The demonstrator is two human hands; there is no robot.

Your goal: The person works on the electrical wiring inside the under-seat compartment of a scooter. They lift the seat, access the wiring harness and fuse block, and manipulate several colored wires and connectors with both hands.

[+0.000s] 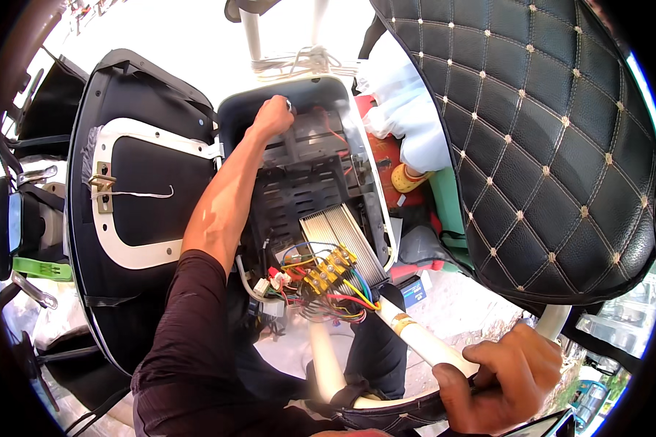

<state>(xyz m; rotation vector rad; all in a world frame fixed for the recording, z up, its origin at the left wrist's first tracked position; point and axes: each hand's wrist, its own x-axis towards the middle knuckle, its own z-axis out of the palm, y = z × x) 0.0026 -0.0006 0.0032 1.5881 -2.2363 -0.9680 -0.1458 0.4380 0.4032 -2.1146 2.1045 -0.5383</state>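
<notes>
My left hand (273,119) reaches into the far end of an open compartment (226,109) with a white rim. Its fingers are curled and closed; a small shiny bit shows at them, too small to tell what it is. My right hand (514,371) wraps round a cream metal tube (434,344) at the lower right. Below my left arm, a finned metal controller (346,237) lies tilted at the compartment's near end. On it rests a yellow terminal block (329,269) with several coloured wires (364,288) running out.
A black seat (146,175) with a white frame and a latch stands raised at left. A quilted black seat back (539,146) fills the upper right. Between it and the compartment are a translucent bag (415,116) and a yellow roll (408,177). A blue box (415,291) lies below.
</notes>
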